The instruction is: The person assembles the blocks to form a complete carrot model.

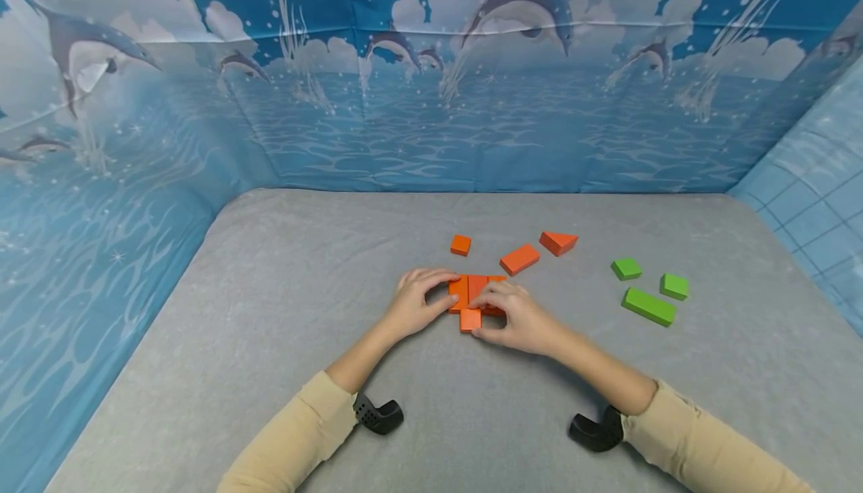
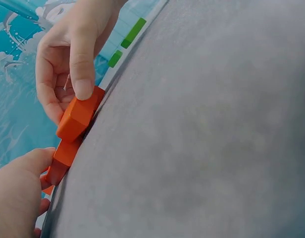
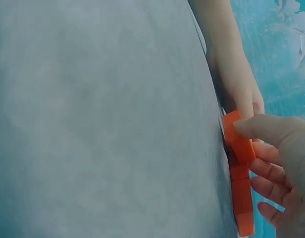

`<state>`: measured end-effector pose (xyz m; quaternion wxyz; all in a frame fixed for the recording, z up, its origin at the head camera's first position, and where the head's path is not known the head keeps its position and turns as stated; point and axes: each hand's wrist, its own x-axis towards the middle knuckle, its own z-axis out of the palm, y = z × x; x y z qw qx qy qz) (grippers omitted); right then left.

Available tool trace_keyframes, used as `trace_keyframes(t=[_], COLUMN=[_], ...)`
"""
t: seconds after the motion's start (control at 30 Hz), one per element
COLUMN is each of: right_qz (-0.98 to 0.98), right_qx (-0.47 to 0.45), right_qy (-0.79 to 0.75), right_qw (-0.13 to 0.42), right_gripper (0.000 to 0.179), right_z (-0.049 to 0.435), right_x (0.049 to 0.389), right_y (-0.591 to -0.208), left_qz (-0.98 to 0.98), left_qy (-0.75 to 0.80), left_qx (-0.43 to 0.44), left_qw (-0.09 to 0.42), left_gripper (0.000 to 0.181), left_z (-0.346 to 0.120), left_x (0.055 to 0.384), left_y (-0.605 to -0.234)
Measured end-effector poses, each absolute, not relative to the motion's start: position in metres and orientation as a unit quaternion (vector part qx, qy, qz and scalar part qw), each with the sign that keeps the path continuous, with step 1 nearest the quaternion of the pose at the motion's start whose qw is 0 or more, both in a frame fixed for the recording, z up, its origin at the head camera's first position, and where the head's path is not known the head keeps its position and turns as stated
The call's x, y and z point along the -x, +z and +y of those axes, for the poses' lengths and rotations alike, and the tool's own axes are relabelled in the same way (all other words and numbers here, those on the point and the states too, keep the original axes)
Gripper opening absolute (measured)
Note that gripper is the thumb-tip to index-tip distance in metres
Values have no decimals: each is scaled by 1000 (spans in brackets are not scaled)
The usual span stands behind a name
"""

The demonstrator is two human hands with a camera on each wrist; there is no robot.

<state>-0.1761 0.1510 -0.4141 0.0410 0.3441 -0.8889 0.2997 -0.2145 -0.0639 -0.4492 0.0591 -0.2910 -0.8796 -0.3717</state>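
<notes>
Three orange blocks stand side by side in a row, the left block [image 1: 458, 292], the middle block [image 1: 477, 285] and the right block [image 1: 497, 279]. My left hand [image 1: 414, 304] holds the left block, thumb and fingertips at its outer side. Between thumb and fingers, my right hand [image 1: 522, 319] pinches a smaller orange block [image 1: 470, 320] at the near side of the row. In the left wrist view this pinched block [image 2: 79, 116] sits tilted and overlaps the row. My right fingers cover part of the middle and right blocks.
Beyond the row lie a small orange block [image 1: 461, 245], an orange rectangular block [image 1: 520, 259] and an orange triangular block [image 1: 558, 243]. To the right are a long green block [image 1: 649, 306] and two short green blocks, one nearer [image 1: 674, 286], on the grey cloth [image 1: 303, 253].
</notes>
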Motion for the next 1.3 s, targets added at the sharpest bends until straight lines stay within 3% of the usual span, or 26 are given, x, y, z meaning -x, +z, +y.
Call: trace_keyframes(t=[0.77,0.97,1.3], right_qz=[-883,-861,-900], right_qx=[-351,-366,-258], right_qy=[306,344,351], right_qw=[51,76,5], right_gripper=[28,28,39], right_z=[149,154,155], right_x=[178,199,249], right_y=[-416,-405,-393], left_qz=[-876,-875,-877], left_qy=[-376,-378,-376], left_qx=[294,294,292], left_qw=[69,70,63], left_gripper=[34,34,35], left_z=[-64,-64,-64], left_x=[214,214,214], left_y=[-449,-450,-448])
